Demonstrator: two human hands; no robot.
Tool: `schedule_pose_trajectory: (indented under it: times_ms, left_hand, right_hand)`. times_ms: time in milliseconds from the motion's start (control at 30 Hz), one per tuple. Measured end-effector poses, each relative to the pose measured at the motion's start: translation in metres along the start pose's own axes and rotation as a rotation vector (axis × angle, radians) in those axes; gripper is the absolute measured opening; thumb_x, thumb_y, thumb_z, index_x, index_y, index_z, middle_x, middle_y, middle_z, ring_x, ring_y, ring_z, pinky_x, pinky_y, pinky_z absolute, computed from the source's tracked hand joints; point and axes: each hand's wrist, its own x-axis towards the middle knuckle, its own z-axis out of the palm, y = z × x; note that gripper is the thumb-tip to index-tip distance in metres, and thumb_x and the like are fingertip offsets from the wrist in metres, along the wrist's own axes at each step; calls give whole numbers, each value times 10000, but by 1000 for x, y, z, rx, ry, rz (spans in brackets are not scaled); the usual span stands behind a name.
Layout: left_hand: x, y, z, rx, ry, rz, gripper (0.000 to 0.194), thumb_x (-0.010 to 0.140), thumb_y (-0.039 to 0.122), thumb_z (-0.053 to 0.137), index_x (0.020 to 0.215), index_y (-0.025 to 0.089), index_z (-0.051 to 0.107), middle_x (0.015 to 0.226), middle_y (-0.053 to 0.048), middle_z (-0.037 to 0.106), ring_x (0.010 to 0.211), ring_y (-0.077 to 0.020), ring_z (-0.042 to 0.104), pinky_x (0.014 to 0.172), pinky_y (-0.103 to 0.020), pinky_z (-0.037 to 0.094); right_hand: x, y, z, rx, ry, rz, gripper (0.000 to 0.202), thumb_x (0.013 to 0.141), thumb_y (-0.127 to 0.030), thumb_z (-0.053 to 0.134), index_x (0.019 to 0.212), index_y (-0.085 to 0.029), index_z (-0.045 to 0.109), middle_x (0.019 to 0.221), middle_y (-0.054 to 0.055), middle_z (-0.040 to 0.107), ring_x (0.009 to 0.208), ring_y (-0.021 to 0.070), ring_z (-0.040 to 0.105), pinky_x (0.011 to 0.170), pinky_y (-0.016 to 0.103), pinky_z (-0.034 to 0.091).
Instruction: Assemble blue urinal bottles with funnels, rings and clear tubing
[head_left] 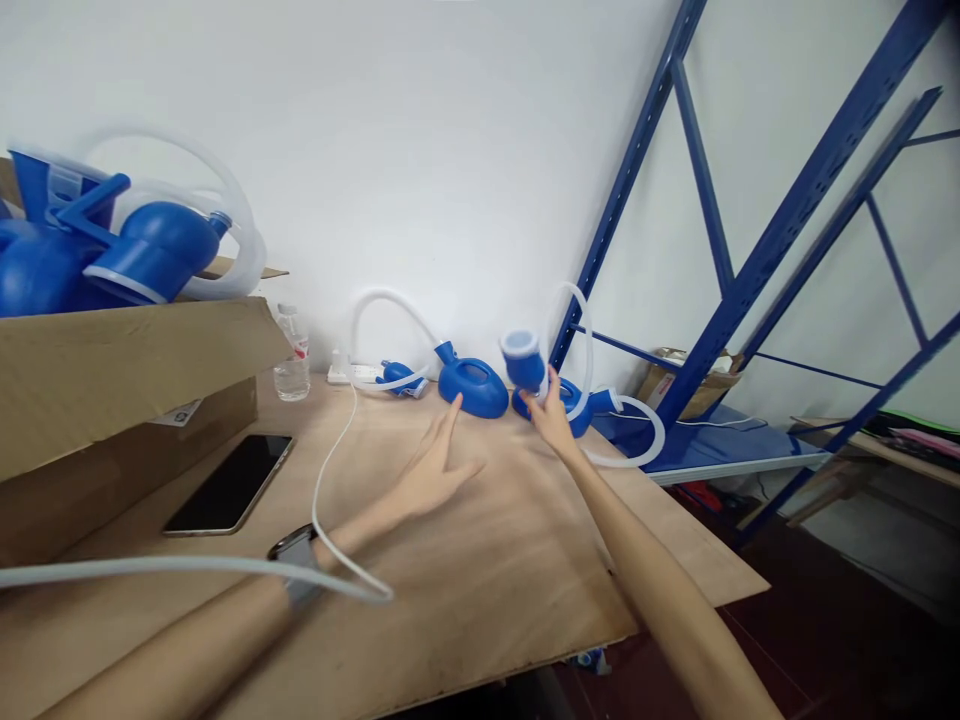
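Observation:
My right hand (551,415) is closed around a blue cup-shaped funnel (527,370) with a whitish rim, raised a little over the table's far side. A clear hose (588,335) loops up behind it. Partly hidden by that hand lies a blue urinal bottle (576,410) with a spout at its right. My left hand (435,475) is open, thumb and fingers apart, holding nothing. Its fingertips point toward another blue urinal bottle (472,388) that has a handle opening; from its neck a clear hose (386,293) arches left toward a smaller blue funnel (403,378).
A cardboard box (135,380) piled with blue urinal parts (169,245) stands at left. Nearby are a phone (229,485), a water bottle (292,360) and a white power strip (341,373). A white cable (322,480) crosses my left forearm. Blue shelving (720,290) rises at right.

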Motion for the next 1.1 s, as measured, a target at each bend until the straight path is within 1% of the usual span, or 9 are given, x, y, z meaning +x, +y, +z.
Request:
schedule_pose_trajectory:
  times_ms: [100, 200, 400, 567, 733, 833, 900, 1033, 1100]
  left_hand:
    - [-34, -29, -31, 253, -115, -40, 878, 940, 423, 642, 1683, 313, 188, 1724, -160, 236, 1612, -337, 202, 1286, -575, 248]
    - [-65, -54, -56, 428, -161, -80, 769, 952, 397, 600, 1652, 282, 304, 1703, -182, 266, 1601, -374, 213, 1257, -606, 298]
    - [-89, -70, -62, 577, -146, -86, 495, 1010, 370, 502, 1483, 231, 550, 1638, -175, 386, 1528, -357, 356, 1224, -573, 382]
    - [-89, -65, -57, 635, -158, -72, 393, 1026, 326, 473, 1362, 225, 649, 1576, -181, 468, 1482, -361, 423, 1209, -579, 404]
    - [-88, -57, -60, 688, -166, -32, 363, 1022, 304, 478, 1323, 222, 663, 1505, -175, 540, 1410, -352, 494, 1172, -571, 443]
    - [-86, -52, -62, 708, -185, -15, 346, 1029, 307, 466, 1277, 203, 683, 1461, -186, 565, 1373, -360, 517, 1146, -581, 457]
    - [-85, -50, -63, 728, -209, -16, 349, 1034, 311, 453, 1263, 188, 686, 1441, -197, 573, 1360, -370, 523, 1130, -587, 465]
    - [-82, -45, -64, 781, -254, -24, 381, 1046, 315, 423, 1293, 169, 673, 1424, -206, 583, 1357, -373, 530, 1133, -583, 464]
    - [-83, -44, -64, 796, -261, -17, 393, 1050, 313, 414, 1314, 168, 666, 1431, -209, 583, 1360, -371, 538, 1139, -579, 462]
  right_hand:
    - [37, 1, -1, -93, 100, 59, 876, 957, -479, 563, 1630, -43, 209, 959, 150, 765, 836, 297, 712, 861, 416, 520]
    - [78, 0, 8, -288, 72, 65, 890, 1007, -461, 549, 1653, -27, 118, 1073, 229, 753, 958, 339, 723, 919, 433, 497]
    - [134, 3, 50, -745, -99, 208, 731, 1047, -254, 427, 1677, -140, 73, 1335, 273, 644, 1231, 377, 662, 1002, 466, 484]
    - [124, 22, 80, -798, -219, 247, 551, 1015, -138, 386, 1566, -99, 391, 1366, 285, 626, 1328, 402, 602, 1126, 596, 375]
    - [119, 30, 75, -802, -363, 326, 759, 1010, -286, 514, 1651, -39, 190, 1409, 337, 600, 1424, 457, 511, 1150, 695, 316]
    - [134, 16, 64, -764, -424, 255, 930, 979, -375, 568, 1682, -83, 34, 1548, 304, 498, 1479, 381, 469, 1189, 575, 358]
    - [142, 0, 65, -692, -449, 107, 895, 1007, -383, 512, 1683, -87, 7, 1623, 270, 420, 1501, 304, 450, 1201, 444, 375]
    - [137, -33, 95, -652, -484, -11, 745, 1023, -494, 504, 1636, -122, 303, 1616, 215, 451, 1494, 301, 451, 1192, 365, 373]
    - [128, -47, 115, -667, -484, 9, 793, 987, -512, 576, 1623, -112, 325, 1568, 249, 480, 1442, 348, 504, 1132, 399, 431]
